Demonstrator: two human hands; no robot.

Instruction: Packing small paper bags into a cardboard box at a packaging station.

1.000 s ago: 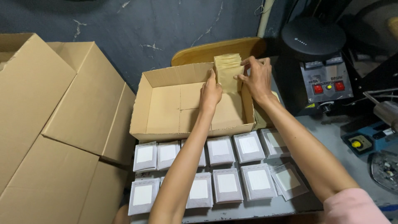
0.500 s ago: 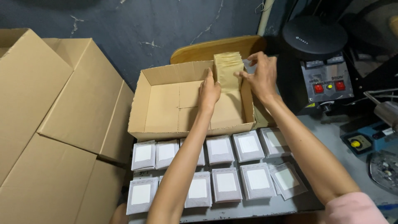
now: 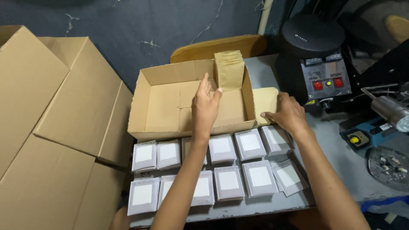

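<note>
An open cardboard box (image 3: 149, 102) stands on the table with a stack of brown paper pouches (image 3: 229, 70) upright in its far right corner. My left hand (image 3: 205, 106) is inside the box with fingers apart, its fingertips against the pouches. My right hand (image 3: 286, 113) hangs open outside the box's right wall, just above the grey packets, next to a tan pouch lying flat (image 3: 266, 102). Two rows of grey packets with white labels (image 3: 228, 182) lie in front of the box.
Large flattened cardboard boxes (image 3: 59, 127) lean at the left. A black machine with red switches (image 3: 324, 68) stands at the right, a blue device with a yellow button (image 3: 360, 137) and a metal dish (image 3: 390, 164) in front of it. A wooden chair back (image 3: 221, 44) is behind the box.
My right hand let go of the pouches and came down outside the box toward the grey packets. The pouches now stand in the box's corner, with my left hand still against them.
</note>
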